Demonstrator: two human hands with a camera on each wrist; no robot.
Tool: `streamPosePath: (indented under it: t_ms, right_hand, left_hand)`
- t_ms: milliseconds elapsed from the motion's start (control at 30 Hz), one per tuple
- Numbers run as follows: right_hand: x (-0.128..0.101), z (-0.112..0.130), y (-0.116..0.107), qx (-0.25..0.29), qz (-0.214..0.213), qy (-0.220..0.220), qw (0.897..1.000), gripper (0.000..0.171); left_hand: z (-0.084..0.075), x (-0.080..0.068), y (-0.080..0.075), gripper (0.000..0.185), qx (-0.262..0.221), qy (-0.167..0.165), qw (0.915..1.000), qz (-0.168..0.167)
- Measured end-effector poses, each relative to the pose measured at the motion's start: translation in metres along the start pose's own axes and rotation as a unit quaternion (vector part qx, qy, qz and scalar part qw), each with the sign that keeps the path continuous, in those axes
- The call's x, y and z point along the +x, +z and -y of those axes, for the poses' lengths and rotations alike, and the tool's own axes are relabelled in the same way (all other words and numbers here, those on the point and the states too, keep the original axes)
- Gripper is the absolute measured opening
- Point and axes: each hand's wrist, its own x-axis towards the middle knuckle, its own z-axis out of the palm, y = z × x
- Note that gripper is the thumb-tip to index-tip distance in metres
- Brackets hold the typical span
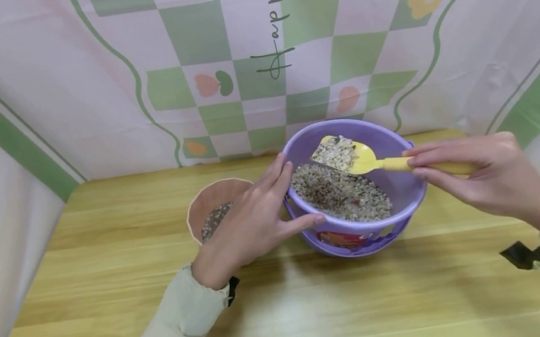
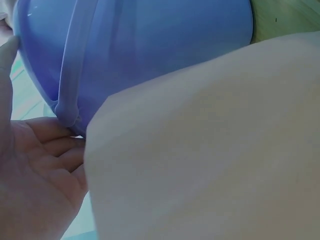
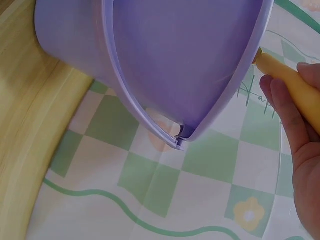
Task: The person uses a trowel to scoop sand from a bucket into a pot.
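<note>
A purple bucket [image 1: 403, 187] holding mixed grain [image 1: 341, 192] stands on the wooden table [image 1: 295, 308]. My left hand [image 1: 292, 194] presses against the bucket's left wall with straight fingers and spread thumb; in the left wrist view the palm [image 2: 35, 165] lies by the bucket [image 2: 150, 50]. My right hand [image 1: 417, 161] pinches the handle of a yellow scoop [image 1: 363, 159], whose blade, loaded with pale grain, hovers over the bucket. The right wrist view shows the bucket [image 3: 175, 60], the scoop handle [image 3: 295, 87] and my fingers [image 3: 300, 150]. A pink cup [image 1: 210, 198] with some grain stands behind my left hand.
A checked green and pink cloth [image 1: 248, 46] hangs as a backdrop and side walls around the table. My pale sleeve [image 2: 210, 150] fills most of the left wrist view. Bare table top lies in front of the bucket and to the left.
</note>
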Motion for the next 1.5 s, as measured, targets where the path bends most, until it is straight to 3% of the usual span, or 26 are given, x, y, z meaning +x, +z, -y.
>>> streamPosePath:
  t_ms: [200,467,667,900,1133,1333,1500]
  right_hand:
    - [0.004,0.004,0.001,0.016,-0.014,-0.001,1.0,0.038]
    - [0.009,0.007,0.004,0.024,-0.018,-0.008,1.0,0.037]
    - [0.011,0.008,0.006,0.028,-0.02,-0.009,0.999,0.036]
    - [0.015,0.009,0.01,0.034,-0.022,-0.019,0.999,0.036]
    - [0.019,0.01,0.013,0.048,-0.016,-0.021,0.998,0.035]
    - [0.022,0.009,0.017,0.036,-0.017,-0.023,0.999,0.037]
    - [0.025,0.008,0.021,0.044,-0.007,-0.027,0.999,0.036]
  left_hand:
    - [0.001,-0.002,-0.004,0.097,0.003,0.024,0.9997,-0.009]
    - [0.006,-0.007,-0.01,0.092,0.021,0.032,0.9993,0.002]
    - [0.015,-0.014,-0.016,0.088,0.038,0.008,0.999,0.022]
    - [0.033,-0.026,-0.023,0.086,0.04,-0.01,0.9991,-0.013]
    - [0.055,-0.044,-0.027,0.093,-0.012,-0.052,0.9985,0.009]
    - [0.069,-0.058,-0.031,0.102,-0.014,-0.084,0.9961,0.024]
    - [0.076,-0.065,-0.031,0.109,-0.002,-0.083,0.9962,0.025]
